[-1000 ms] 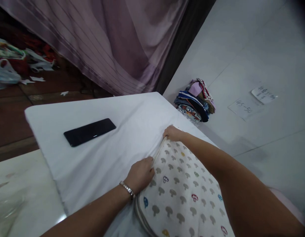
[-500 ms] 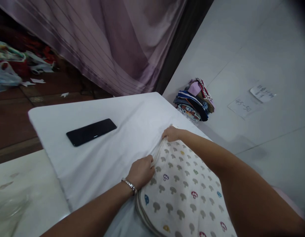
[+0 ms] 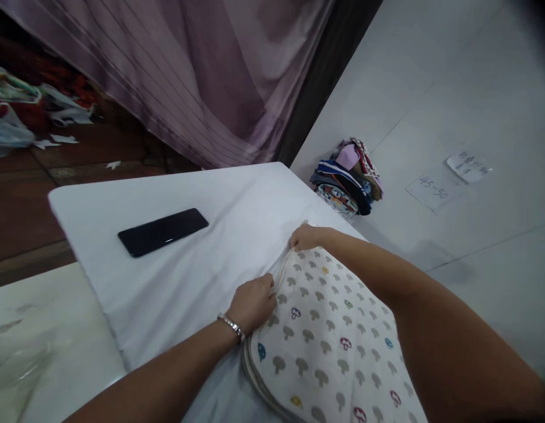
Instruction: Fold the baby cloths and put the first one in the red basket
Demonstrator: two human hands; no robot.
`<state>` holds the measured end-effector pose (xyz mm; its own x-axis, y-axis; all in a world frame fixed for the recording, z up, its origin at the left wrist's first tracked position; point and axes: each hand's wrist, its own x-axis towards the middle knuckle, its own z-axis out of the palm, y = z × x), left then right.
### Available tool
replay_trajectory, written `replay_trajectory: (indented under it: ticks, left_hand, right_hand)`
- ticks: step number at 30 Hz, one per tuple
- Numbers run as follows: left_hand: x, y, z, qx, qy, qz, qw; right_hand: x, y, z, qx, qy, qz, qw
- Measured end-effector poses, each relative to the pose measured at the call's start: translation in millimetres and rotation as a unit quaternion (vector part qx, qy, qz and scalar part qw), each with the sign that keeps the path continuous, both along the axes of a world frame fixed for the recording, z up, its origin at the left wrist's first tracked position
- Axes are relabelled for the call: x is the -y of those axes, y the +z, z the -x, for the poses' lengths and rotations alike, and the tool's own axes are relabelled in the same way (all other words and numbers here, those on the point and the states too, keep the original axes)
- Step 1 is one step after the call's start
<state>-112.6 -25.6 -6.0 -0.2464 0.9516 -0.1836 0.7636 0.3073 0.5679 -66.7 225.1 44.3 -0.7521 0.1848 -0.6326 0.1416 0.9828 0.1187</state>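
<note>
A folded cream cloth (image 3: 329, 341) printed with grey and coloured mushrooms lies in layers on a white-covered table (image 3: 175, 288). My left hand (image 3: 254, 302), with a silver bracelet at the wrist, is closed on the cloth's far-left edge. Farther along the same edge, my right hand (image 3: 305, 236) pinches the far corner. Between the two hands the edge runs fairly straight. The fingertips of both hands are partly hidden behind the fabric.
A black phone (image 3: 163, 232) lies on the table left of my hands. Folded clothes (image 3: 347, 179) are stacked by the wall beyond the table. Paper notes (image 3: 435, 191) are stuck to the wall. A purple curtain (image 3: 219, 82) hangs behind; bags (image 3: 10, 126) sit on the floor at left.
Both hands keep their hold on the cloth's edge in nearly the same place. The view has shifted very slightly.
</note>
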Motion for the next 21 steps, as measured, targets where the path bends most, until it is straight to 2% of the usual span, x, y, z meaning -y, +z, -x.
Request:
replay_trajectory:
  ticks: [3,7,9,13,17,21]
  left_hand:
    - [0,-0.1,1,0.001,-0.001,0.007,1.0]
    - [-1,-0.3,1,0.003,0.004,0.011,1.0]
    - [-2,-0.3,1,0.005,0.009,0.011,1.0]
    - [-1,-0.4,1,0.007,0.011,0.002,1.0]
    - [-1,0.1,2,0.002,0.009,0.003,1.0]
    - [0,0.6,2,0.002,0.004,0.003,1.0]
  right_hand:
    - [2,-3.3,0,-0.016,0.06,-0.009,0.998]
    - [8,-7.8,-11,-0.113,0.174,-0.045,0.977]
    - [10,-10.5,-20,-0.157,0.202,-0.051,0.965]
    - [7,-15.4,-29,-0.186,0.191,-0.049,0.962]
    - [-1,-15.1,-21,-0.146,0.153,-0.033,0.977]
    - [-5,-12.5,-12,-0.112,0.154,-0.036,0.981]
